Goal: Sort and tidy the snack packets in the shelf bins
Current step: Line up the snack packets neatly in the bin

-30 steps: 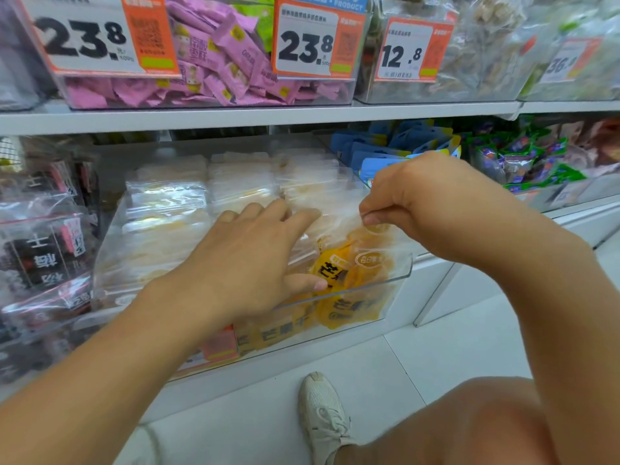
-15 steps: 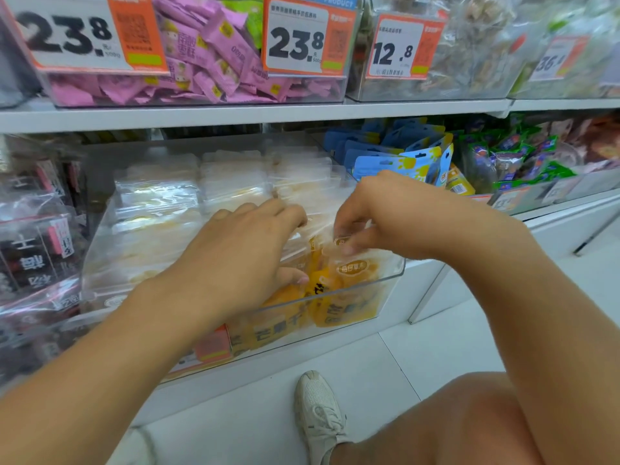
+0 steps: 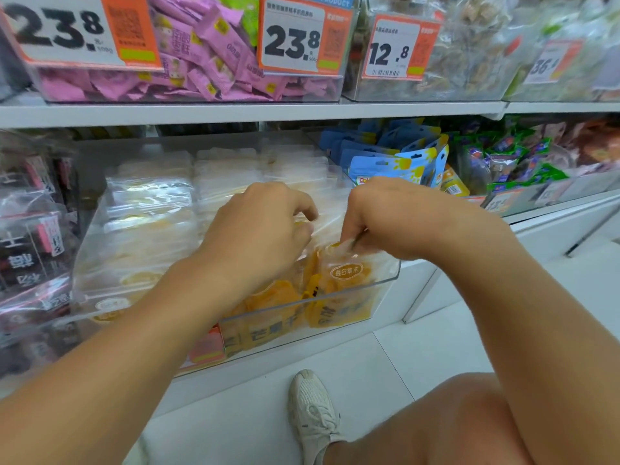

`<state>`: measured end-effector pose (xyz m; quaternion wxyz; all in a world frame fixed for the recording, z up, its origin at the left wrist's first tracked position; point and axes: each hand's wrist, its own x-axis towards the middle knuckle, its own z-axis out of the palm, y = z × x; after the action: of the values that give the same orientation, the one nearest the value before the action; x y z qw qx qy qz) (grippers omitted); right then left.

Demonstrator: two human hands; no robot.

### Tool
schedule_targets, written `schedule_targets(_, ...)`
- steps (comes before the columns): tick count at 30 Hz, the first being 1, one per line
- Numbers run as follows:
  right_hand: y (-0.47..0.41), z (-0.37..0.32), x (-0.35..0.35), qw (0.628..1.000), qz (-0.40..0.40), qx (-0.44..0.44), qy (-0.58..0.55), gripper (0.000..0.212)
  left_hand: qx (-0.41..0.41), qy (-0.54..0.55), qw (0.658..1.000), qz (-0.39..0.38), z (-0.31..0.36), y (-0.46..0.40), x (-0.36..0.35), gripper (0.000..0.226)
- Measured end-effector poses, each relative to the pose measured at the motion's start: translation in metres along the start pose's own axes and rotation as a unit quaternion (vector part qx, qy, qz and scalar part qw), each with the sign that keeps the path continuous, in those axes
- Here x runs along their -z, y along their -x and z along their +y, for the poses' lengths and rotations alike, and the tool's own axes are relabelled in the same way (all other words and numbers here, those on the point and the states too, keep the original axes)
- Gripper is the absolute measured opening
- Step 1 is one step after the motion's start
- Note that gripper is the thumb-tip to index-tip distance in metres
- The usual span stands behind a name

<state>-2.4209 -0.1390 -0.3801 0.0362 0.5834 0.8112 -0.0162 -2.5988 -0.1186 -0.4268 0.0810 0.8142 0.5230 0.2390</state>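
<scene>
Orange price tags reading 23.8, 12.8, right hand pinching mango packet

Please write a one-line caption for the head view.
Both hands, left hand and right hand, pinch clear-topped mango packets in the clear shelf bin.

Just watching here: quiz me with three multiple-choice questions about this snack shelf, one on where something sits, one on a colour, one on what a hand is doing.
1. Where is the clear plastic bin of yellow mango packets?
A. on the lower shelf, left of the blue hanging pouches
B. on the top shelf
C. on the floor

2. What colour are the small wrapped packets in the upper bin behind the 23.8 price tag?
A. green
B. pink
C. black

3. What is the right hand doing?
A. hanging idle
B. pressing flat on the floor
C. pinching a packet's clear top edge

Answers: 1 A, the bin sits beneath the upper shelf board beside the blue pouches; 2 B, they show pink through the bin; 3 C, curled fingers grip the packet.
</scene>
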Motion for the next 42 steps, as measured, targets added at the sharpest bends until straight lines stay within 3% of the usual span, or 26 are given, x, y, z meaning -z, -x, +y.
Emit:
schedule_targets(6,-0.002,0.005,-0.01,0.997,-0.025,0.039,-0.069,0.017,0.011,0.077,0.996,0.033,0.003,-0.008,-0.008,0.01)
schedule_targets(7,0.002,0.012,-0.008,0.99,-0.004,0.042,-0.136,0.013,0.0,0.08,0.996,0.035,0.002,-0.01,-0.009,0.01)
schedule_targets(9,0.008,0.031,-0.005,0.951,0.113,0.033,-0.285,0.005,-0.029,0.067,0.996,0.042,-0.002,-0.014,-0.01,0.011)
schedule_targets(11,0.005,0.044,-0.01,0.922,0.234,0.011,-0.307,0.006,-0.061,0.066,0.995,0.05,-0.006,-0.017,-0.013,0.012)
schedule_targets(12,-0.001,0.046,-0.013,0.928,0.241,0.007,-0.285,0.004,-0.075,0.069,0.993,0.058,-0.008,-0.017,-0.015,0.012)
schedule_targets(16,-0.025,0.037,-0.019,0.96,0.114,0.044,-0.251,0.01,-0.105,0.084,0.987,0.085,-0.011,-0.019,-0.02,0.011)
schedule_targets(22,-0.048,0.028,-0.004,0.987,0.034,0.048,-0.15,0.014,-0.062,0.069,0.994,0.065,0.001,-0.008,-0.004,0.015)
schedule_targets(26,-0.042,0.025,-0.001,0.996,0.049,0.012,-0.072,0.014,-0.025,-0.044,0.998,0.029,-0.002,0.011,0.013,0.016)
schedule_targets(32,-0.027,0.033,0.002,0.993,0.096,-0.033,-0.06,0.009,-0.02,-0.046,0.999,0.0,-0.013,0.019,0.018,0.015)
schedule_targets(35,-0.037,0.03,-0.008,0.997,0.061,-0.038,-0.027,0.013,-0.02,-0.042,0.999,0.012,-0.016,0.018,0.015,0.011)
schedule_targets(39,-0.037,0.034,-0.008,0.992,0.014,-0.011,-0.127,0.007,0.01,-0.037,0.999,0.023,-0.018,0.013,0.012,0.013)
schedule_targets(42,-0.037,0.029,-0.004,0.992,0.001,-0.003,-0.125,0.011,0.013,-0.049,0.999,0.016,-0.018,0.003,0.01,0.014)
